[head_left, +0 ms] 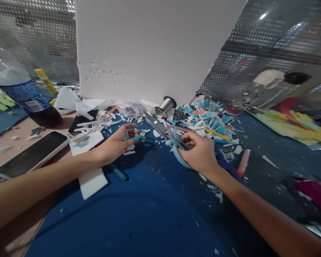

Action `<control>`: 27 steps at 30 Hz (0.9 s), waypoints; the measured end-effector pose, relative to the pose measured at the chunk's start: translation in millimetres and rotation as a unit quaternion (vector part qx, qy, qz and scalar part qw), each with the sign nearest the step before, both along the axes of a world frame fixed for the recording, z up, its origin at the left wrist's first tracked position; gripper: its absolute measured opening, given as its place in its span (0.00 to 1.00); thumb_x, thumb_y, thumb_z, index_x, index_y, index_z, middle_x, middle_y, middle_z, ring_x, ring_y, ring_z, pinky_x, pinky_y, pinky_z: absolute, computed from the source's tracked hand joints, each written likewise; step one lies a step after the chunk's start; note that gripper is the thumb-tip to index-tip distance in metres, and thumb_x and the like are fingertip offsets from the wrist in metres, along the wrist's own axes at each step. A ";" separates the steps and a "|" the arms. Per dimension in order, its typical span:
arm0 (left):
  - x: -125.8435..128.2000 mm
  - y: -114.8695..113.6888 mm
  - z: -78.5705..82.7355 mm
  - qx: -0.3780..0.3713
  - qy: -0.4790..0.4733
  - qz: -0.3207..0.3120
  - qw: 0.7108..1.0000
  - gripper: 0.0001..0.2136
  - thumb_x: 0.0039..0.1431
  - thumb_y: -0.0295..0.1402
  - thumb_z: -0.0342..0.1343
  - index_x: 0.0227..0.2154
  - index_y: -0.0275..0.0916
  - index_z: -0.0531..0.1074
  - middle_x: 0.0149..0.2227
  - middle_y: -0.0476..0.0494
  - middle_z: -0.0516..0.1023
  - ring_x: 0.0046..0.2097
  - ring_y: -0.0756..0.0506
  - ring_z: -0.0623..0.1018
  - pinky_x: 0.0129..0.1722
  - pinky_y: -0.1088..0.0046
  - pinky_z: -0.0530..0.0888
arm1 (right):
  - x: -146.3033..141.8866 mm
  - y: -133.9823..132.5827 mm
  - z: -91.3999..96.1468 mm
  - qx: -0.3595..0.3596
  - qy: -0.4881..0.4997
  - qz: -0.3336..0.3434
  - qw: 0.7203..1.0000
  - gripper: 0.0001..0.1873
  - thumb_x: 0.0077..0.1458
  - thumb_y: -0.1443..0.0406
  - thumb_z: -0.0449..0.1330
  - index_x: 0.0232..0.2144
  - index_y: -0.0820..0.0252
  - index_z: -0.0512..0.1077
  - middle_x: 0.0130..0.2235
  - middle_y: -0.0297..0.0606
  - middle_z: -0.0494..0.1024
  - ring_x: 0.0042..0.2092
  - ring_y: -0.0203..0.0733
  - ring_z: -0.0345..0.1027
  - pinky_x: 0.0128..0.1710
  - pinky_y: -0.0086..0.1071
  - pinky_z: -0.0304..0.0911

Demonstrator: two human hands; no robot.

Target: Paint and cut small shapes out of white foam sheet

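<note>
**Littered blue table (149, 214)**

A white board (149, 46) stands at twelve o'clock. The left hand (115, 141), at nine, is half-curled; whether it pinches anything, I cannot tell. The right hand (200, 150) holds scissors (168, 134): probably light, stiff, slick-bladed, best gripped by the handles (177, 155); blades (157, 125) reach from it toward ten o'clock.
</note>
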State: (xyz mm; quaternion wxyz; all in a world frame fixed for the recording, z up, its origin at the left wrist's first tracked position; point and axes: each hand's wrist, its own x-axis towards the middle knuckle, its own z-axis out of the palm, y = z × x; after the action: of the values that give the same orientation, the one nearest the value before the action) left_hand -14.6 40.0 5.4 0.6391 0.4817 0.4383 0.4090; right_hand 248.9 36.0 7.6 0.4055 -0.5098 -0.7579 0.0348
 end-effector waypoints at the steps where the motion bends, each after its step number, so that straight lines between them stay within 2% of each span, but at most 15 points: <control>1: 0.9 -0.2 0.1 0.006 0.001 -0.003 1.000 0.19 0.62 0.26 0.54 0.54 0.41 0.62 0.56 0.39 0.71 0.53 0.46 0.76 0.48 0.72 0.74 | -0.6 -0.3 0.3 -0.002 0.001 -0.003 1.000 0.11 0.43 0.63 0.66 0.21 0.57 0.66 0.19 0.34 0.72 0.19 0.36 0.64 0.20 0.31 0.60; 4: 1.9 -0.1 0.5 0.030 0.004 -0.008 1.000 0.18 0.61 0.30 0.59 0.52 0.41 0.63 0.53 0.41 0.75 0.47 0.46 0.81 0.43 0.73 0.76 | -3.4 -2.9 2.2 -0.007 0.007 -0.004 1.000 0.10 0.44 0.63 0.66 0.21 0.57 0.67 0.20 0.34 0.73 0.20 0.36 0.64 0.21 0.31 0.61; 7: 0.3 1.4 -0.8 0.054 0.008 -0.008 0.998 0.19 0.57 0.33 0.64 0.49 0.40 0.65 0.35 0.48 0.79 0.30 0.49 0.81 0.28 0.76 0.75 | -6.5 -7.0 4.4 0.004 0.007 0.013 1.000 0.12 0.44 0.62 0.66 0.21 0.57 0.65 0.21 0.35 0.72 0.21 0.37 0.64 0.21 0.32 0.62; 10: -1.3 3.8 -4.2 0.081 0.012 0.000 0.997 0.17 0.56 0.36 0.66 0.44 0.40 0.66 0.21 0.57 0.72 0.18 0.51 0.73 0.18 0.77 0.68 | -8.0 -10.6 5.5 0.026 -0.022 0.045 0.998 0.12 0.46 0.62 0.65 0.21 0.56 0.64 0.21 0.35 0.71 0.22 0.37 0.64 0.22 0.31 0.61; 12: -1.1 5.2 -6.4 0.099 0.009 0.015 0.995 0.15 0.57 0.35 0.65 0.42 0.40 0.66 0.21 0.56 0.72 0.20 0.52 0.73 0.20 0.78 0.68 | -7.9 -11.7 5.3 0.032 -0.041 0.058 0.997 0.12 0.47 0.63 0.64 0.22 0.55 0.63 0.22 0.35 0.72 0.22 0.36 0.63 0.22 0.32 0.61; 15: 0.6 5.7 -7.9 0.112 -0.003 0.031 0.993 0.13 0.58 0.31 0.64 0.42 0.39 0.67 0.29 0.53 0.75 0.28 0.54 0.75 0.26 0.80 0.71 | -6.6 -11.2 3.8 0.033 -0.049 0.065 0.996 0.10 0.47 0.65 0.63 0.23 0.55 0.63 0.21 0.34 0.71 0.21 0.36 0.64 0.22 0.31 0.61; 18: 2.2 4.8 -7.3 0.110 -0.017 0.029 0.993 0.15 0.58 0.28 0.62 0.45 0.39 0.65 0.36 0.51 0.75 0.31 0.54 0.76 0.30 0.80 0.72 | -5.0 -9.1 2.4 0.033 -0.053 0.072 0.995 0.08 0.45 0.66 0.62 0.23 0.55 0.64 0.21 0.33 0.71 0.21 0.35 0.64 0.21 0.30 0.60; 22: 1.7 4.4 -5.9 0.106 -0.024 0.015 0.994 0.16 0.61 0.31 0.60 0.48 0.40 0.62 0.34 0.51 0.76 0.33 0.51 0.79 0.35 0.76 0.76 | -4.8 -7.8 4.6 0.028 -0.052 0.087 0.994 0.08 0.45 0.66 0.63 0.23 0.56 0.65 0.21 0.33 0.71 0.21 0.35 0.64 0.20 0.30 0.60; 25: -1.2 5.3 -4.8 0.108 -0.029 0.014 0.994 0.14 0.63 0.33 0.59 0.47 0.41 0.62 0.30 0.53 0.75 0.27 0.52 0.76 0.28 0.77 0.74 | -6.3 -9.1 10.5 -0.006 -0.023 0.095 0.995 0.12 0.46 0.62 0.65 0.21 0.57 0.65 0.20 0.33 0.69 0.20 0.34 0.60 0.19 0.30 0.58; 27: -3.5 5.7 -3.0 0.108 -0.040 0.013 0.993 0.11 0.64 0.32 0.58 0.46 0.42 0.64 0.30 0.54 0.73 0.27 0.53 0.75 0.28 0.78 0.73 | -7.2 -10.0 14.8 -0.040 0.018 0.092 0.995 0.15 0.45 0.58 0.68 0.20 0.57 0.65 0.20 0.33 0.68 0.21 0.34 0.59 0.19 0.30 0.58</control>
State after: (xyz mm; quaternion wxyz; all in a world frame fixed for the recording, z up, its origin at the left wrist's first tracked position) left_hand -18.0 45.6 2.4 0.5947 0.5254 0.3717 0.4818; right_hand 241.7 26.0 22.4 0.3934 -0.4529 -0.7921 0.1121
